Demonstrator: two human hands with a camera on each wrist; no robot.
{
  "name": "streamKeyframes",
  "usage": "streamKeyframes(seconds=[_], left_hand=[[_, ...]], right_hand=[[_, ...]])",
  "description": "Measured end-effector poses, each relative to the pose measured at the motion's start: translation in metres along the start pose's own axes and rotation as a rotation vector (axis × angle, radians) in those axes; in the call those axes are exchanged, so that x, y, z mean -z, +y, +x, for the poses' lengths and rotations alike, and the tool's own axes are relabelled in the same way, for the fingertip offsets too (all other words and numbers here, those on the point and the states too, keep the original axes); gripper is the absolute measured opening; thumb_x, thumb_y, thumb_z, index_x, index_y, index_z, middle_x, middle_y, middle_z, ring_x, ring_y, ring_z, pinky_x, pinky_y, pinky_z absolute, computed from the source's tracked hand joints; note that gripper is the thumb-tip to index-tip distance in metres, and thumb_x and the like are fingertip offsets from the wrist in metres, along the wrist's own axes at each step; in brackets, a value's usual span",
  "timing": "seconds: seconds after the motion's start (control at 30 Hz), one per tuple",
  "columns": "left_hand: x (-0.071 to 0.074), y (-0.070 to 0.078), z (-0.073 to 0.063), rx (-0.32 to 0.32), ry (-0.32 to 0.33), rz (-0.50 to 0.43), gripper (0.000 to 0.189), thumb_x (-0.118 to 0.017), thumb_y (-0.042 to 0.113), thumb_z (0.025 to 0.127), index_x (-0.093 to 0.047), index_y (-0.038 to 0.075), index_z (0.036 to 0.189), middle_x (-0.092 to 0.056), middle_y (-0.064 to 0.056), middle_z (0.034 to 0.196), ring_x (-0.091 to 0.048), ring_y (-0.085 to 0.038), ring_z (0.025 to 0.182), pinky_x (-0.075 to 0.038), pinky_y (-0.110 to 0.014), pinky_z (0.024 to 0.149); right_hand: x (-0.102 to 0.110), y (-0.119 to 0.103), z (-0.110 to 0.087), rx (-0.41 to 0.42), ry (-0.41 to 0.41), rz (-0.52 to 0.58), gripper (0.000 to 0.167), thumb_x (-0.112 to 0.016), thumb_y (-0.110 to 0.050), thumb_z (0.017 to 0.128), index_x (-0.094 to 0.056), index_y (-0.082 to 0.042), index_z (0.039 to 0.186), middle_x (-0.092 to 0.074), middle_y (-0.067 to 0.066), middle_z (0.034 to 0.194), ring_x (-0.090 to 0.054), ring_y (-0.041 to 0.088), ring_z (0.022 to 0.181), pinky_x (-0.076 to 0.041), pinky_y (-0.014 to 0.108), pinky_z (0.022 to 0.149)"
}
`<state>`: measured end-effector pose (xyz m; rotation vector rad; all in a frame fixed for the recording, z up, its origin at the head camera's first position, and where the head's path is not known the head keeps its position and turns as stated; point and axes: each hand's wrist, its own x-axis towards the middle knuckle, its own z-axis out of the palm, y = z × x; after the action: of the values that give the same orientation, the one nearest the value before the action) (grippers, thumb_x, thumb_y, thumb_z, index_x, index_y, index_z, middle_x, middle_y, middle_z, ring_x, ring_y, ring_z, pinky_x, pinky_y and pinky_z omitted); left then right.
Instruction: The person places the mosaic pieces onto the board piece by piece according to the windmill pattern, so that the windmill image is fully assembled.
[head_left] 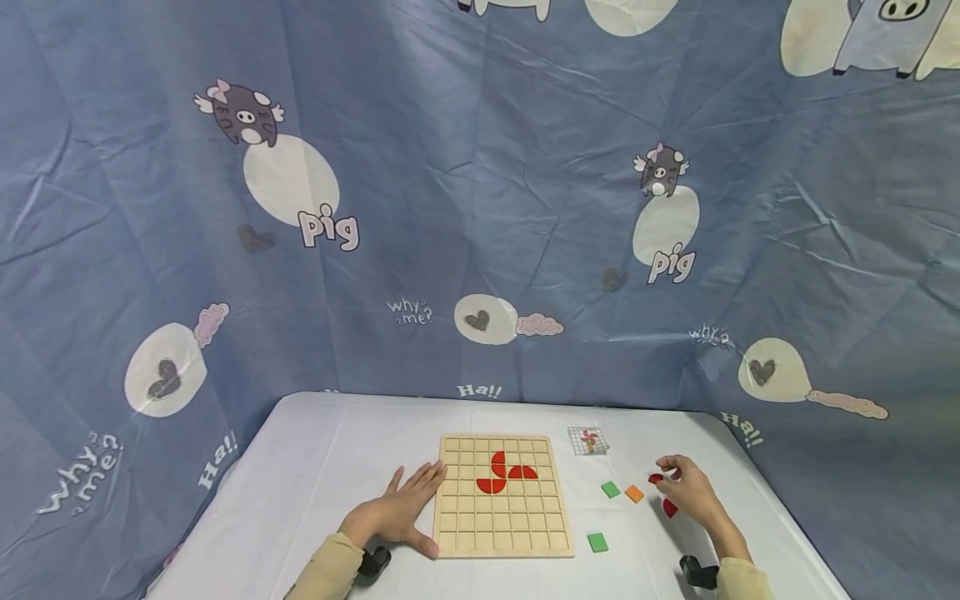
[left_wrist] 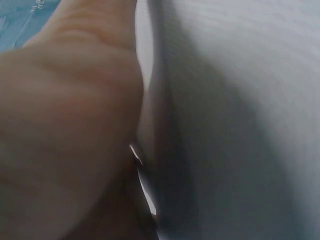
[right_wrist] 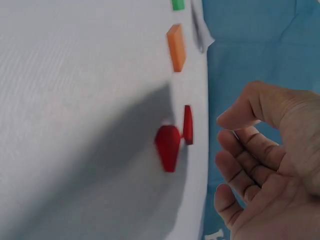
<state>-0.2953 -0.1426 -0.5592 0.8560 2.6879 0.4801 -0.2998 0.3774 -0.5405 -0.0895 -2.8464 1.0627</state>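
Observation:
A square wooden grid board (head_left: 502,537) lies on the white table, with several red rounded pieces (head_left: 491,486) set in cells near its middle. My left hand (head_left: 401,507) is spread flat at the board's left edge, fingertips and thumb touching the frame. In the left wrist view only blurred skin of the left hand (left_wrist: 70,110) shows beside the white cloth. My right hand (head_left: 692,492) hovers over two loose red pieces (head_left: 669,507) on the right. The right wrist view shows the right hand's (right_wrist: 270,165) fingers loosely bent with nothing between them, apart from the red pieces (right_wrist: 167,147).
Right of the board lie an orange square tile (head_left: 634,493) and two green tiles (head_left: 597,542). A small gridded picture card (head_left: 588,441) with a red and green design sits beyond them. A blue printed curtain (head_left: 480,208) hangs behind the table (head_left: 360,433).

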Motion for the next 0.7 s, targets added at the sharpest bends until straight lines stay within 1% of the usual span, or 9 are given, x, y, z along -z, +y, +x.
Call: streamKeyframes(seconds=[0.17,0.33,0.43,0.57,0.7], left_hand=[[0.000,0.000,0.000,0.004,-0.001,0.001,0.130,-0.070,0.072,0.062,-0.009,0.007,0.155,-0.005,-0.011,0.164,-0.006,-0.032,0.151,0.000,-0.064,0.118],[0.000,0.001,0.000,0.002,-0.002,-0.011,0.129,-0.071,0.071,0.063,-0.008,0.007,0.155,-0.004,-0.011,0.164,-0.005,-0.032,0.151,0.001,-0.064,0.118],[0.000,0.001,0.000,-0.001,0.000,-0.011,0.129,-0.071,0.071,0.063,-0.008,0.007,0.155,-0.005,-0.012,0.164,-0.005,-0.033,0.151,0.001,-0.064,0.117],[0.000,0.002,0.000,0.002,0.001,-0.010,0.129,-0.071,0.072,0.062,-0.008,0.007,0.155,-0.005,-0.012,0.164,-0.006,-0.033,0.151,0.001,-0.065,0.117],[0.000,0.001,0.000,0.010,0.000,-0.013,0.130,-0.071,0.072,0.061,-0.008,0.008,0.156,-0.004,-0.011,0.164,-0.006,-0.033,0.151,0.001,-0.064,0.118]], right_hand=[[-0.004,0.008,0.003,-0.046,-0.018,-0.012,0.041,-0.068,-0.004,0.081,-0.057,0.006,0.118,-0.058,0.019,0.110,-0.051,0.026,0.093,-0.044,0.028,0.068],[-0.008,0.013,0.004,-0.061,-0.028,-0.022,0.042,-0.068,-0.004,0.080,-0.057,0.007,0.119,-0.059,0.018,0.104,-0.053,0.025,0.090,-0.047,0.032,0.070],[-0.010,0.015,0.005,-0.054,-0.016,-0.031,0.039,-0.067,-0.003,0.080,-0.058,0.006,0.117,-0.060,0.018,0.102,-0.054,0.025,0.090,-0.048,0.033,0.070],[-0.012,0.016,0.007,-0.054,-0.005,-0.060,0.032,-0.066,-0.001,0.081,-0.061,0.006,0.112,-0.061,0.017,0.100,-0.055,0.024,0.086,-0.049,0.031,0.066],[-0.012,0.014,0.010,-0.057,0.000,-0.095,0.026,-0.070,-0.004,0.082,-0.064,0.005,0.106,-0.064,0.015,0.094,-0.059,0.023,0.082,-0.051,0.031,0.064]])
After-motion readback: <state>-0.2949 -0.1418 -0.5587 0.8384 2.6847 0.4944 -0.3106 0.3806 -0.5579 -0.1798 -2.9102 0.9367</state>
